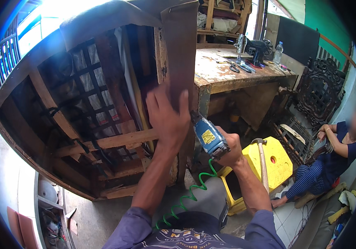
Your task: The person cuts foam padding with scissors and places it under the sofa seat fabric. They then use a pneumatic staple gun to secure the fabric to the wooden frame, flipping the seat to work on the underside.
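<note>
Right now the right hand [232, 149] is clamped on a blue air stapler [209, 137], its green coiled hose [186, 199] trailing down, nose against the brown cover strip [182, 50]. The left hand [167, 116] lies flat, fingers apart, pinning that strip to the upended wooden sofa frame [103, 141]. Stapling looks under way; the next shot wants the strip held taut. Beyond stands a cluttered counter [219, 74].

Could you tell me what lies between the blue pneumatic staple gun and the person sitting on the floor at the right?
In the head view, a yellow plastic stool with a wooden-handled hammer lying across it sits between the blue pneumatic staple gun and the seated person.
</note>
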`<state>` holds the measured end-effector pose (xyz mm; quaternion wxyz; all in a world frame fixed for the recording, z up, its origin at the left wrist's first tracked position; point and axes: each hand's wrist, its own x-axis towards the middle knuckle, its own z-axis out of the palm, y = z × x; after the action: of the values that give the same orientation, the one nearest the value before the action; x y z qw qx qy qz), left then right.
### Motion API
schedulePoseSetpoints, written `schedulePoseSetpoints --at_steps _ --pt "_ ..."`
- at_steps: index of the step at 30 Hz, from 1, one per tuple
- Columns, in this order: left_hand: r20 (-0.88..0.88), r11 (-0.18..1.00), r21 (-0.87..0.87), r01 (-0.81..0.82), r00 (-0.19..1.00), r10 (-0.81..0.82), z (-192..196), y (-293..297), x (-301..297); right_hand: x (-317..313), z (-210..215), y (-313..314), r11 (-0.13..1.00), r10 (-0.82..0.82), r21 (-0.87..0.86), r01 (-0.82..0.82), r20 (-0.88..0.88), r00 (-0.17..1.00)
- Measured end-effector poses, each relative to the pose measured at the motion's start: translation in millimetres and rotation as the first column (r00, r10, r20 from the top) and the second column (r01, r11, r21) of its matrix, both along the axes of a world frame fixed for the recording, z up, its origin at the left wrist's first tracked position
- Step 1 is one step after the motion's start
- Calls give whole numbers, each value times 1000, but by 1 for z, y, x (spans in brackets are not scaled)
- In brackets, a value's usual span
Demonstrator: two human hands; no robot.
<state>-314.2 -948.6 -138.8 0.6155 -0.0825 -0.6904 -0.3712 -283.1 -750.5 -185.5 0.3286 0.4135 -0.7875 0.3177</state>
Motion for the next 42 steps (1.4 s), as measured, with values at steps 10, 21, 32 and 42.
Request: schedulePoseSetpoints --at_steps 10,21,32,42 --pt "-163 988 156 1 986 25 92 17 -7 3 24 11 990 -52 -135 37 -111 992" --pt "378 991 -127 -30 922 76 111 -12 10 -3 29 25 952 -295 -176 249 -328 897" --pt "279 982 -164 97 959 -48 117 -45 15 -23 148 -21 997 46 -43 -60 -260 964" --pt "124 974 -226 -12 991 41 93 -35 2 -48 175 -36 998 59 31 -54 -207 977"
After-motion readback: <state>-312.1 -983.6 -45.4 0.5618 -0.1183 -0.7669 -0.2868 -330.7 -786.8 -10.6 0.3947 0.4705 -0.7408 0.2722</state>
